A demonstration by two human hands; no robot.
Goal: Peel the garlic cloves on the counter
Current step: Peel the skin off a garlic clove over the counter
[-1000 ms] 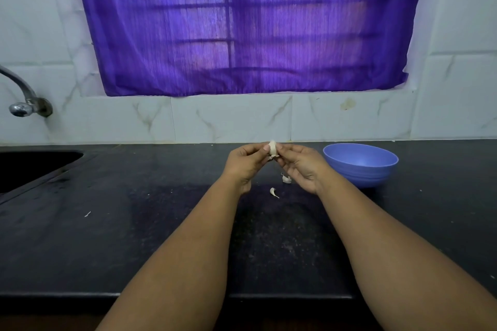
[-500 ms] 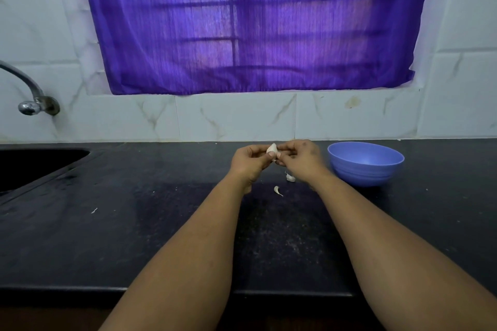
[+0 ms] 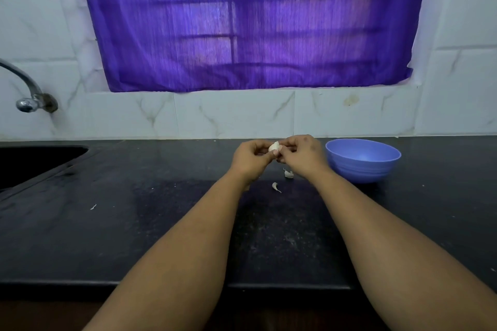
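A white garlic clove [image 3: 274, 146] is pinched between the fingertips of both hands, held above the black counter [image 3: 107, 223] near the back wall. My left hand [image 3: 251, 160] grips it from the left, and my right hand [image 3: 302, 154] grips it from the right. Below the hands two small white garlic pieces lie on the counter: one [image 3: 288, 174] close under my right wrist, the other [image 3: 275, 186] a little nearer to me. Whether they are cloves or skins, I cannot tell.
A blue plastic bowl [image 3: 363, 166] stands on the counter just right of my right hand. A sink [image 3: 35, 161] is set into the counter at the far left, with a metal tap [image 3: 27, 99] on the tiled wall above it. A white scrap [image 3: 93, 206] lies left of centre.
The view has drifted a little, so the scene sits slightly further right and higher in frame. Both hands stay closed on the clove, fingers shifting slightly on it.
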